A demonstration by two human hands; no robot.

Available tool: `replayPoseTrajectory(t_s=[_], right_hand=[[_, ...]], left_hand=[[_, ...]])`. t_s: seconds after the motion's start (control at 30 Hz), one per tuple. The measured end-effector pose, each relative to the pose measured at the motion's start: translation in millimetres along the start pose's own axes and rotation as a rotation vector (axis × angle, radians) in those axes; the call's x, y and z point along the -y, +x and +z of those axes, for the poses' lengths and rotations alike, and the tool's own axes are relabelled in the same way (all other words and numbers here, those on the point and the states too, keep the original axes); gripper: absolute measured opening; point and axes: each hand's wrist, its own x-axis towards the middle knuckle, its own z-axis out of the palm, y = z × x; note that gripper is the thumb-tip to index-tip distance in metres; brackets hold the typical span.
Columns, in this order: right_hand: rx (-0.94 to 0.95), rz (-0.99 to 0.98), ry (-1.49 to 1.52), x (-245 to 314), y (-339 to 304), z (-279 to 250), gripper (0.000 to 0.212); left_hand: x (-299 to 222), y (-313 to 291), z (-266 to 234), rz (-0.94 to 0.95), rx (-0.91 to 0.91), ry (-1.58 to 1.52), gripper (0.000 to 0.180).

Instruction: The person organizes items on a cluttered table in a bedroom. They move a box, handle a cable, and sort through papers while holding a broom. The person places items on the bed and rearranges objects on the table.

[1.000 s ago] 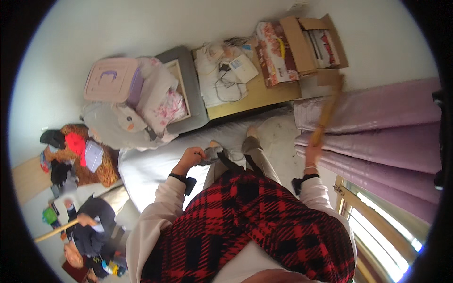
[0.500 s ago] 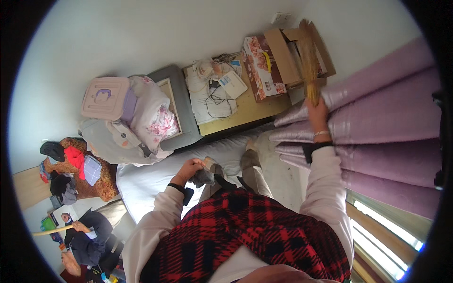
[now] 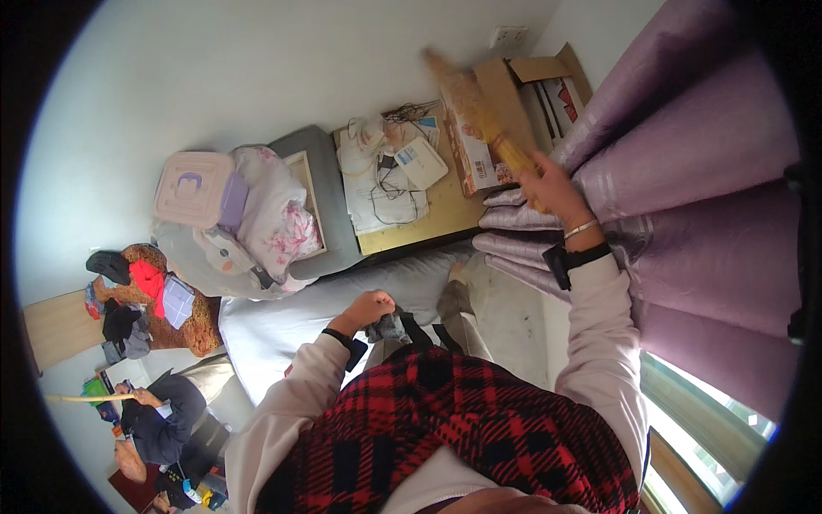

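My right hand [image 3: 552, 190] is closed round the handle of a straw hand broom [image 3: 507, 150], in front of the purple curtain [image 3: 693, 223]. The broom slants up and left across a printed cardboard box [image 3: 481, 176], and its far end is smeared by motion; whether it touches the box I cannot tell. My left hand [image 3: 370, 310] is closed in front of my body, above the bed [image 3: 282, 330]. Bunched dark grey cloth [image 3: 390, 327] hangs from it.
A yellowish tabletop [image 3: 377, 244] holds papers, cables and a white flat device [image 3: 421, 163]. Left of it are a grey chair-like piece [image 3: 338, 206], a floral pillow [image 3: 287, 218] and a pink-lidded storage box [image 3: 193, 184]. Another person [image 3: 167, 420] holds a pale stick at lower left.
My right hand has swung the broom from upright to a leftward slant over the printed box. The curtain has shifted and spread. My left hand has moved slightly right with the cloth.
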Motion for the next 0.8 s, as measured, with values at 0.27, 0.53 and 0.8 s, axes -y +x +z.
replayPoseTrajectory(t_s=[0.27,0.53,0.8], right_hand=[[-0.032,0.027,-0.03,-6.5,11.4,-8.6,0.032],[-0.521,-0.154,0.1,-9.9,-8.2,-39.5,0.036],[-0.838,-0.276,-0.405,-67.5,-110.3,-92.1,0.05]], left_hand=[[-6.8,38.0,6.5,0.016,0.054,-0.181,0.022],[-103.2,123.2,16.3,0.243,0.081,-0.113,0.02],[-253.2,227.8,26.9,0.213,-0.501,0.272,0.038]])
